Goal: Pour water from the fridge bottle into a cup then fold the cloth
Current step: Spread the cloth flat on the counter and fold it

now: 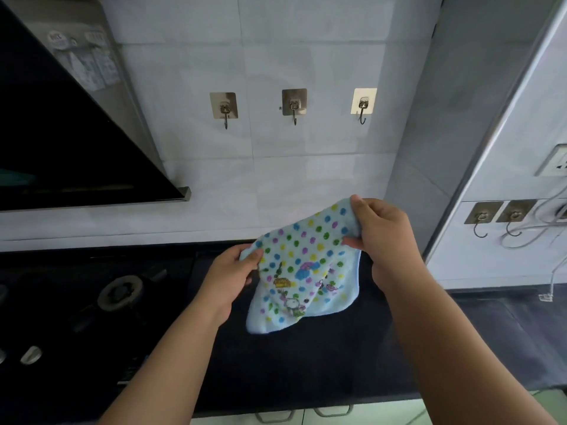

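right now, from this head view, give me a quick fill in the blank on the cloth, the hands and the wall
1. Both hands hold the dotted ____ above the dark counter.
2. The right hand grips a corner that sits ____ than the one the left hand holds.
3. The wall straight ahead carries ____ hooks in a row.
4. The stove burner lies to the cloth's ____.

Missing words: cloth; higher; three; left

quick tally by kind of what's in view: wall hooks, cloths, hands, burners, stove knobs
wall hooks: 5, three on the back wall and two on the right wall
cloth: 1
hands: 2, left hand, right hand
burner: 1 plainly visible
stove knob: 1 plainly visible
total: 10
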`<state>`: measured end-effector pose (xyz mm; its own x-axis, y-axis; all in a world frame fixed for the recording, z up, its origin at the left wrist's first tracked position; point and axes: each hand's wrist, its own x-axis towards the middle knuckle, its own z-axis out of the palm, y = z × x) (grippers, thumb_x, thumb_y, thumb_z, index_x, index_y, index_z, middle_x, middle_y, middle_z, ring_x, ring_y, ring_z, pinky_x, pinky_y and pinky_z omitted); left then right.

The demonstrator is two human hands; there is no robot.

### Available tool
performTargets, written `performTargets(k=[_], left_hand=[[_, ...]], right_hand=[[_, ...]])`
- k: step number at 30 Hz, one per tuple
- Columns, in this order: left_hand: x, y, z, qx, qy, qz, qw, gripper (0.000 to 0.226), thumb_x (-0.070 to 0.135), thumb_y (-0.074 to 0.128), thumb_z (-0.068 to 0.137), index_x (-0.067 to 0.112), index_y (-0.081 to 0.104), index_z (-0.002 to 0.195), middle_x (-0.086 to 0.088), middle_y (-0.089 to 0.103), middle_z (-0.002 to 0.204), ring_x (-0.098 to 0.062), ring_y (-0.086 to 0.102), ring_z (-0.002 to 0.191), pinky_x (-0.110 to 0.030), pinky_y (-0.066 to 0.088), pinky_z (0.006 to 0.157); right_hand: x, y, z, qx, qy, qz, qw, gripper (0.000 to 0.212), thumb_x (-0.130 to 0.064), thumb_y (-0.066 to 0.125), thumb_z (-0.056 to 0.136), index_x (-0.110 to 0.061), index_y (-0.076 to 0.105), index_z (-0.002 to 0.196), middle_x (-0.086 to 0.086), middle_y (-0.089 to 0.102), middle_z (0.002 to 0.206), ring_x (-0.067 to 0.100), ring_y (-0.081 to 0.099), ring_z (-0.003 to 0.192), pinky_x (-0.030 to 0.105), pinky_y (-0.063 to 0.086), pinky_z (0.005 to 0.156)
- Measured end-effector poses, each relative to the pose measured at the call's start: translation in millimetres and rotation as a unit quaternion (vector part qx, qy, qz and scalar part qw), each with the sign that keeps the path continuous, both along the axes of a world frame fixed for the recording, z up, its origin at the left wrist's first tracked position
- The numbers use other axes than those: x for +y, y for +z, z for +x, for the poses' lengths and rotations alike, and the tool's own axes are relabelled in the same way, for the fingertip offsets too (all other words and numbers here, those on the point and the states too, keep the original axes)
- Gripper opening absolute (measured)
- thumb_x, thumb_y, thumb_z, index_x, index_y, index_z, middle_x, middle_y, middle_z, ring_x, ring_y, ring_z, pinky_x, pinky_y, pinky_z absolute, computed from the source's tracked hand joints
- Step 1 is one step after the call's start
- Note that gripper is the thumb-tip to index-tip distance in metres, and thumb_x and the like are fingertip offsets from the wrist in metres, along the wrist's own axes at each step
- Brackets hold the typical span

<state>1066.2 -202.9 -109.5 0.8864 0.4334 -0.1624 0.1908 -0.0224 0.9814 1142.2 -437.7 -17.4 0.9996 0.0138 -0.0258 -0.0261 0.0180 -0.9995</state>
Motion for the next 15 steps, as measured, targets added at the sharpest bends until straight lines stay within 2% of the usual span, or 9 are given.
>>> performTargets(k=[2,4,7,9,11,15], left_hand=[[5,-1,1,-0.013,0.016,0.084,0.996,0.020,0.039,0.062,0.103,0.032,0.075,0.117,0.010,0.079,0.108,-0.010,0.073,0.105,-0.039,0.059,0.098],[10,2,2,-0.022,0.029,0.162,0.986,0.020,0.038,0.058,0.105,0.032,0.075,0.114,0.011,0.077,0.105,-0.009,0.076,0.097,-0.035,0.063,0.088],[16,15,8,-0.051,0.057,0.137,0.988,0.013,0.030,0.062,0.104,0.025,0.073,0.109,0.005,0.079,0.099,-0.009,0.079,0.084,-0.023,0.059,0.070],[22,20,13,-0.074,0.078,0.116,0.987,0.014,0.031,0.065,0.102,0.024,0.072,0.113,0.003,0.079,0.103,-0.010,0.079,0.086,-0.026,0.060,0.073],[27,21,18,-0.096,0.089,0.123,0.984,0.013,0.031,0.065,0.102,0.030,0.071,0.113,0.007,0.076,0.109,-0.011,0.076,0.098,-0.034,0.062,0.087],[27,22,23,-0.077,0.082,0.161,0.981,0.017,0.029,0.052,0.106,0.033,0.068,0.109,0.010,0.072,0.110,-0.013,0.070,0.106,-0.041,0.059,0.095]], right_hand=[[0,-4,5,0.003,-0.001,-0.007,1.000,0.023,-0.040,0.065,0.102,-0.018,0.072,0.099,0.007,0.076,0.102,0.016,0.079,0.078,0.034,0.066,0.071],[-1,-6,9,-0.002,-0.003,-0.022,1.000,0.021,-0.038,0.064,0.102,-0.018,0.069,0.103,0.008,0.073,0.107,0.018,0.077,0.085,0.030,0.064,0.066],[-3,-6,17,-0.009,-0.012,-0.049,0.999,0.023,-0.035,0.060,0.103,-0.015,0.069,0.097,0.011,0.071,0.107,0.024,0.074,0.096,0.027,0.062,0.061],[-5,-4,22,0.006,-0.017,-0.048,0.999,0.026,-0.033,0.058,0.104,-0.012,0.069,0.093,0.012,0.070,0.107,0.026,0.072,0.098,0.028,0.063,0.061],[-4,-4,26,0.026,-0.013,-0.039,0.999,0.027,-0.033,0.057,0.104,-0.012,0.070,0.093,0.011,0.070,0.105,0.024,0.072,0.097,0.031,0.064,0.066],[-4,-11,34,0.059,-0.005,-0.009,0.998,0.024,-0.033,0.056,0.103,-0.015,0.069,0.092,0.011,0.074,0.107,0.025,0.074,0.101,0.036,0.065,0.072]])
